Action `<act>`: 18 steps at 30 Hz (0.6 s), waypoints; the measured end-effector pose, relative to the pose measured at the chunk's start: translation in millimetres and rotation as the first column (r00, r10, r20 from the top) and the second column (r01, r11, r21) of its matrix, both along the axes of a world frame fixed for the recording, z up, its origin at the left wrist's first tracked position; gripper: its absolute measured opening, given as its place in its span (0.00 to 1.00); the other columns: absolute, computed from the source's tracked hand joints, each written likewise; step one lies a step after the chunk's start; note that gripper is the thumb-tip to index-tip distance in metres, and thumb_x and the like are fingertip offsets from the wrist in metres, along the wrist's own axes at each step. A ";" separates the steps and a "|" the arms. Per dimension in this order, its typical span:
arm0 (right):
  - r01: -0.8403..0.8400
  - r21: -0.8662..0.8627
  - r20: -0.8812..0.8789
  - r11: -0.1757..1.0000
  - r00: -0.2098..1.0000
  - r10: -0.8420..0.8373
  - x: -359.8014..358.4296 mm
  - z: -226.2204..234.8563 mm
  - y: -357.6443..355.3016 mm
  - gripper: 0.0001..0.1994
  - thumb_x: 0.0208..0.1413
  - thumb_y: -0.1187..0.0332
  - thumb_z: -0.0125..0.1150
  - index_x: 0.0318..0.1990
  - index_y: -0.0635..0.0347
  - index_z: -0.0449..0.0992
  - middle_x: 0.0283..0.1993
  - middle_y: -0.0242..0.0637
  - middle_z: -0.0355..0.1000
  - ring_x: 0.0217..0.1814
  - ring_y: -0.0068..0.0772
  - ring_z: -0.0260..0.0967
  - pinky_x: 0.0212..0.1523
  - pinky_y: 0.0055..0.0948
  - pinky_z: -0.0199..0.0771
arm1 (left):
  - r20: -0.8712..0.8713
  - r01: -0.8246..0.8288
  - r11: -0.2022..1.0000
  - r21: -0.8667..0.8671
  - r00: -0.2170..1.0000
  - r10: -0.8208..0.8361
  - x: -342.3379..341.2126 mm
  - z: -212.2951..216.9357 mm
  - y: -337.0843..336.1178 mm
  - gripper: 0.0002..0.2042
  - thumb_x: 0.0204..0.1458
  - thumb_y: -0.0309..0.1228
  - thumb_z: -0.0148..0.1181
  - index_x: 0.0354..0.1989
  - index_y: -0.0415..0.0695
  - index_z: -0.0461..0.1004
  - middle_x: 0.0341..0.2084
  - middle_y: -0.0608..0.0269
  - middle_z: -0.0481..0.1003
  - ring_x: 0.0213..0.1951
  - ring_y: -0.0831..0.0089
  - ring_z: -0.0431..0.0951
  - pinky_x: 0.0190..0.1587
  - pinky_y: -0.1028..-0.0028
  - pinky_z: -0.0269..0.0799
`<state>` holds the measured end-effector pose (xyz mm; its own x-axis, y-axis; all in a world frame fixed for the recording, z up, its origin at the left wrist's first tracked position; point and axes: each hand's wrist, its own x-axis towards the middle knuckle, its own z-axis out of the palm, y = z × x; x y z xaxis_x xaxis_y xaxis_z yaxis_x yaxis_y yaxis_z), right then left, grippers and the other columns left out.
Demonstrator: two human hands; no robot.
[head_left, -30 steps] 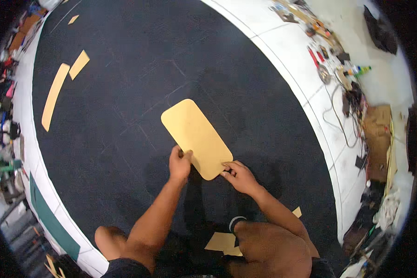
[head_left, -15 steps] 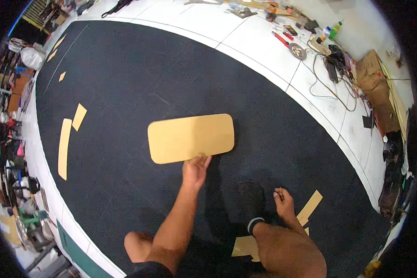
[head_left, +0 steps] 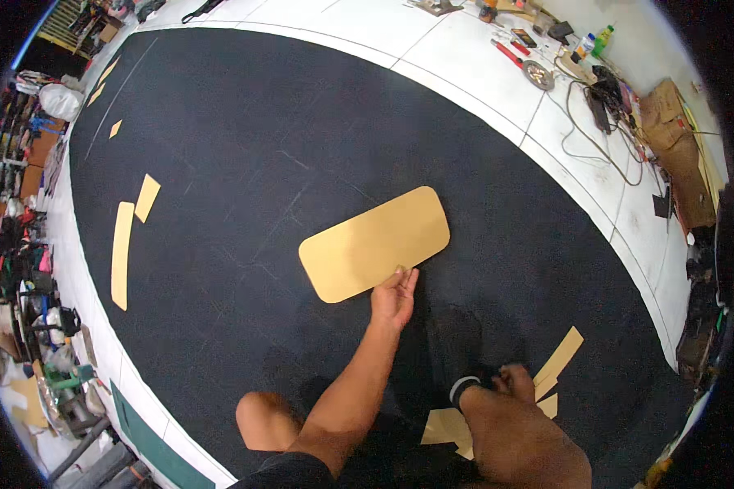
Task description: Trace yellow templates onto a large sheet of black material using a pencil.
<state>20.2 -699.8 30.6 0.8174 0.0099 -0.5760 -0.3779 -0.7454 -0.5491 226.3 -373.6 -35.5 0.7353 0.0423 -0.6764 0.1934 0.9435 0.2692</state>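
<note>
I see left hand (head_left: 393, 301) pinching yellow board (head_left: 373, 243) by near edge | right hand (head_left: 515, 381) blurred beside yellow strip (head_left: 560, 357), can't tell grip

Left forearm (head_left: 351, 391) extends from the lower edge, up and rightward; left wrist (head_left: 388, 327) nearly in line with it. Left hand (head_left: 393, 300) in a pinch grip, thumb (head_left: 398, 275) uppermost, outer fingers (head_left: 413, 282) extended. Right hand (head_left: 514, 381) lower and farther right, close beside right leg (head_left: 526, 440); blurred and partly covered, finger closure unclear. Right forearm hidden behind that leg. Left knee (head_left: 265, 420) bent, left of the left forearm. Hands well apart.
</note>
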 end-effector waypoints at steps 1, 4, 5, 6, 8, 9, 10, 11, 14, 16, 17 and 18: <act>-0.110 0.061 -0.092 0.992 0.989 0.115 -0.5 3.2 6.3 0.10 0.64 0.71 0.56 0.49 0.65 0.73 0.45 0.49 0.75 0.46 0.48 0.75 0.50 0.40 0.75 | -0.015 -0.021 0.999 0.025 1.000 0.021 -2.7 -8.6 9.3 0.13 0.60 0.20 0.57 0.52 0.41 0.70 0.48 0.59 0.76 0.55 0.61 0.77 0.70 0.54 0.65; -0.180 0.116 -0.107 0.977 0.975 0.193 5.0 25.6 14.8 0.10 0.64 0.71 0.55 0.50 0.65 0.73 0.46 0.50 0.75 0.47 0.49 0.75 0.51 0.42 0.74 | 0.005 -0.021 0.998 0.051 1.000 0.021 -12.0 -17.8 23.8 0.11 0.62 0.23 0.56 0.52 0.45 0.71 0.47 0.65 0.77 0.53 0.66 0.77 0.68 0.57 0.66; -0.199 0.113 -0.111 0.973 0.971 0.211 8.4 40.8 16.9 0.10 0.64 0.71 0.54 0.50 0.65 0.73 0.46 0.50 0.75 0.48 0.50 0.75 0.52 0.42 0.74 | 0.008 -0.020 0.999 0.046 1.000 0.020 -12.5 -15.9 21.9 0.11 0.62 0.23 0.56 0.52 0.45 0.71 0.47 0.65 0.77 0.53 0.66 0.77 0.68 0.57 0.66; -0.217 0.112 -0.116 0.970 0.966 0.230 11.7 55.9 19.4 0.11 0.64 0.72 0.53 0.51 0.65 0.72 0.46 0.51 0.75 0.48 0.50 0.75 0.53 0.43 0.73 | -0.003 -0.015 0.998 0.058 1.000 0.016 -13.5 -14.1 21.3 0.11 0.62 0.23 0.56 0.52 0.45 0.71 0.46 0.65 0.77 0.53 0.66 0.77 0.68 0.57 0.66; -0.252 0.116 -0.127 0.961 0.955 0.266 17.3 85.3 25.9 0.11 0.64 0.72 0.52 0.51 0.64 0.72 0.47 0.52 0.74 0.49 0.51 0.74 0.54 0.45 0.72 | -0.014 -0.009 0.997 0.071 1.000 0.010 -15.0 -11.3 23.1 0.11 0.62 0.23 0.56 0.52 0.45 0.71 0.45 0.65 0.77 0.53 0.66 0.77 0.68 0.57 0.66; -0.269 0.120 -0.133 0.956 0.950 0.284 19.4 99.7 29.7 0.11 0.64 0.72 0.51 0.52 0.64 0.72 0.48 0.52 0.74 0.50 0.51 0.74 0.55 0.45 0.72 | -0.010 -0.009 0.997 0.072 1.000 0.010 -16.5 -10.0 25.4 0.11 0.62 0.23 0.56 0.52 0.45 0.71 0.45 0.65 0.77 0.52 0.66 0.78 0.67 0.57 0.66; -0.280 0.114 -0.138 0.953 0.946 0.294 24.6 117.9 35.4 0.12 0.64 0.72 0.50 0.52 0.64 0.72 0.48 0.52 0.74 0.50 0.52 0.74 0.55 0.46 0.72 | -0.003 -0.003 0.998 0.063 1.000 0.003 -16.1 -10.0 23.4 0.11 0.62 0.23 0.55 0.52 0.45 0.71 0.45 0.64 0.77 0.52 0.66 0.78 0.67 0.56 0.67; -0.291 0.110 -0.143 0.950 0.942 0.305 34.1 132.1 43.2 0.12 0.64 0.72 0.49 0.53 0.64 0.71 0.49 0.53 0.74 0.51 0.52 0.73 0.56 0.47 0.71 | 0.001 0.005 0.998 0.056 1.000 -0.005 -14.5 -6.2 21.7 0.11 0.62 0.23 0.55 0.52 0.45 0.71 0.45 0.64 0.77 0.52 0.66 0.78 0.67 0.56 0.67; -0.319 0.099 -0.159 0.943 0.930 0.331 59.7 178.9 67.2 0.13 0.65 0.73 0.47 0.54 0.63 0.71 0.50 0.54 0.73 0.53 0.54 0.73 0.58 0.49 0.70 | 0.008 0.002 0.999 0.037 1.000 -0.002 -17.0 -4.5 31.0 0.11 0.61 0.20 0.54 0.51 0.44 0.71 0.42 0.62 0.77 0.47 0.66 0.79 0.66 0.54 0.67; -0.319 0.095 -0.197 0.943 0.923 0.332 79.1 209.5 88.8 0.14 0.65 0.73 0.46 0.55 0.62 0.70 0.51 0.55 0.73 0.54 0.55 0.72 0.59 0.51 0.69 | 0.032 -0.007 0.987 0.159 0.999 0.002 -19.3 -6.3 48.2 0.10 0.61 0.22 0.53 0.51 0.42 0.71 0.45 0.58 0.77 0.50 0.61 0.78 0.62 0.54 0.73; -0.313 0.087 -0.228 0.946 0.918 0.325 91.5 226.5 99.6 0.14 0.65 0.73 0.45 0.55 0.62 0.70 0.51 0.55 0.73 0.54 0.55 0.72 0.60 0.52 0.69 | 0.011 0.013 0.984 0.175 1.000 -0.015 -21.0 -4.6 57.9 0.11 0.62 0.23 0.53 0.52 0.42 0.71 0.47 0.57 0.77 0.52 0.60 0.78 0.62 0.54 0.73; -0.300 0.074 -0.271 0.951 0.912 0.308 104.9 239.5 107.5 0.14 0.65 0.74 0.44 0.55 0.62 0.70 0.52 0.56 0.73 0.55 0.56 0.72 0.61 0.53 0.68 | 0.062 0.032 0.958 0.286 0.997 -0.051 -16.4 11.0 56.0 0.13 0.63 0.25 0.54 0.55 0.41 0.70 0.50 0.57 0.76 0.54 0.60 0.77 0.63 0.55 0.73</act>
